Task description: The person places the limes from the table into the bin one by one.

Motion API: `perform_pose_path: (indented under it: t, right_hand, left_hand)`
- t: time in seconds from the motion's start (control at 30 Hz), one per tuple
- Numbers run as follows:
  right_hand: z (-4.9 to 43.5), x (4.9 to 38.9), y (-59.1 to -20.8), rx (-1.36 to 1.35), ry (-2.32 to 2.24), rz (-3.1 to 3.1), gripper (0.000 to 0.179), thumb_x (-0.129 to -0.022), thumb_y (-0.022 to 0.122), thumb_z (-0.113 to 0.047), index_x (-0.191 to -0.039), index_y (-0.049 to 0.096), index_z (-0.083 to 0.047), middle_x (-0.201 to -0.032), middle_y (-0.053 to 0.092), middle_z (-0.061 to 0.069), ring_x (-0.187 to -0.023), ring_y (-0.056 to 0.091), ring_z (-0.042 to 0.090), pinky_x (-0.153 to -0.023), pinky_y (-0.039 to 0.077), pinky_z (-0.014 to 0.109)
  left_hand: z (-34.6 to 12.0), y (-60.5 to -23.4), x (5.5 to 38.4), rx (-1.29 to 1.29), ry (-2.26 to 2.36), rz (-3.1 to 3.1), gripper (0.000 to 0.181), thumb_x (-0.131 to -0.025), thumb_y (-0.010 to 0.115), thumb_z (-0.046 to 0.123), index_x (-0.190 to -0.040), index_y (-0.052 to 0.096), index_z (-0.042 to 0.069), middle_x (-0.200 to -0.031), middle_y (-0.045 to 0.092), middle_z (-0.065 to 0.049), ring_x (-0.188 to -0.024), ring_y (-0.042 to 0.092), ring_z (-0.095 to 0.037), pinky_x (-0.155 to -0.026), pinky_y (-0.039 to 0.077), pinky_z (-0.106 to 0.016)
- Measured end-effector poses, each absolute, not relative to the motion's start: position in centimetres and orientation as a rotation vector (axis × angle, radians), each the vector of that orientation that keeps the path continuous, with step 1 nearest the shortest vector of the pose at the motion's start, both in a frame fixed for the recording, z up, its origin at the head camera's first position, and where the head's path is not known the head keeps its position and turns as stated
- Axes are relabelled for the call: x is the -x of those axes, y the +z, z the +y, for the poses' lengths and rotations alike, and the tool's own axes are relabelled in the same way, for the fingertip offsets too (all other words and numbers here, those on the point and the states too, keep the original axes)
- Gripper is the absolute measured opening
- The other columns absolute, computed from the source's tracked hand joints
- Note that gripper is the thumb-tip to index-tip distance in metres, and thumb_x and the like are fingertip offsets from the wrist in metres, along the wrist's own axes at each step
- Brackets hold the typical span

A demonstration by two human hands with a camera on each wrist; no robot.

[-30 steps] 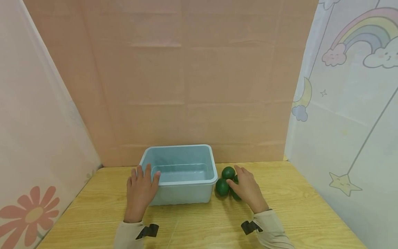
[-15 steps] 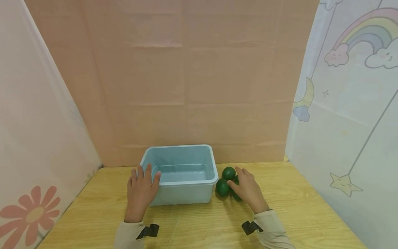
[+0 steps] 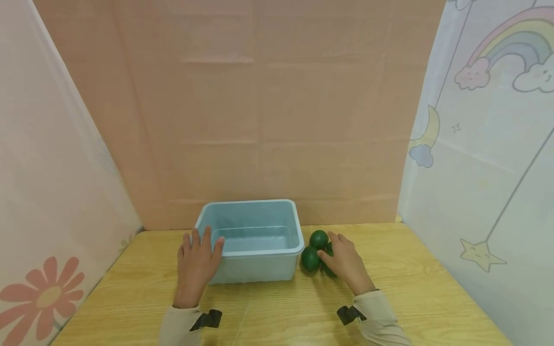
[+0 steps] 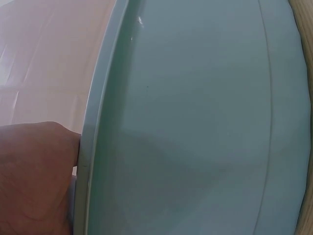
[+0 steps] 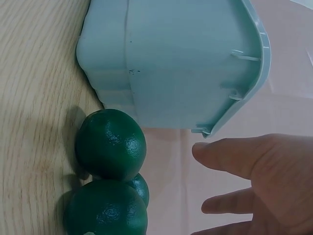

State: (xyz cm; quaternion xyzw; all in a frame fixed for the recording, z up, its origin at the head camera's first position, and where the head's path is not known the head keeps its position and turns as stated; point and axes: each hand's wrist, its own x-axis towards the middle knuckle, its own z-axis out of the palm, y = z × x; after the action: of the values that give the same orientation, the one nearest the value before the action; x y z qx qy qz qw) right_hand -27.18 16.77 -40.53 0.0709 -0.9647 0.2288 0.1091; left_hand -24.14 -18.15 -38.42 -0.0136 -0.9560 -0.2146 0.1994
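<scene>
A light blue plastic basin (image 3: 255, 266) stands on the table. My left hand (image 3: 196, 266) is at its front left corner, fingers spread at the rim. In the left wrist view, part of that hand (image 4: 36, 178) lies against the basin's rim (image 4: 90, 132); its fingertips are hidden there. Several glossy dark green round fruits, lime-like, lie bunched right of the basin: one lime (image 3: 319, 239) at the back, another lime (image 3: 310, 259) nearer. My right hand (image 3: 345, 263) is above the bunch and partly covers it. In the right wrist view, its fingers (image 5: 227, 200) are extended, apart from the limes (image 5: 111, 144).
The wooden table (image 3: 268, 317) meets a peach-coloured cloth (image 3: 277, 120) behind the basin. Patterned cloths hang on both sides, one with a flower (image 3: 47, 296), the other with a rainbow (image 3: 510, 43). A dark band (image 3: 207, 319) is on each wrist.
</scene>
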Motion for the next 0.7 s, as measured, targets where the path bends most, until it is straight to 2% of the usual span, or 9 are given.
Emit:
perform_pose_path:
  t: [0.33,0.7]
  right_hand:
    - [16.87,27.18,-40.60,-0.206,0.675,-2.863,0.064,-0.094,0.070,-0.024,-0.142,0.046,0.010,-0.140,0.045,0.039,-0.125,0.044,0.059,-0.091,0.045,0.069]
    - [16.95,27.31,-40.62,-0.202,0.650,-2.883,0.059,-0.092,0.073,-0.022,-0.137,0.051,0.010,-0.130,0.055,0.033,-0.115,0.054,0.053,-0.083,0.051,0.063]
  left_hand:
    - [-18.25,-38.60,24.31,0.036,-0.605,-2.685,0.060,-0.107,0.043,0.038,-0.149,0.039,-0.006,-0.148,0.030,-0.042,-0.139,0.018,-0.063,-0.109,0.019,-0.071]
    - [-18.23,-38.51,24.38,0.037,-0.610,-2.688,0.061,-0.107,0.043,0.038,-0.149,0.039,-0.006,-0.149,0.030,-0.042,-0.139,0.017,-0.063,-0.109,0.019,-0.072]
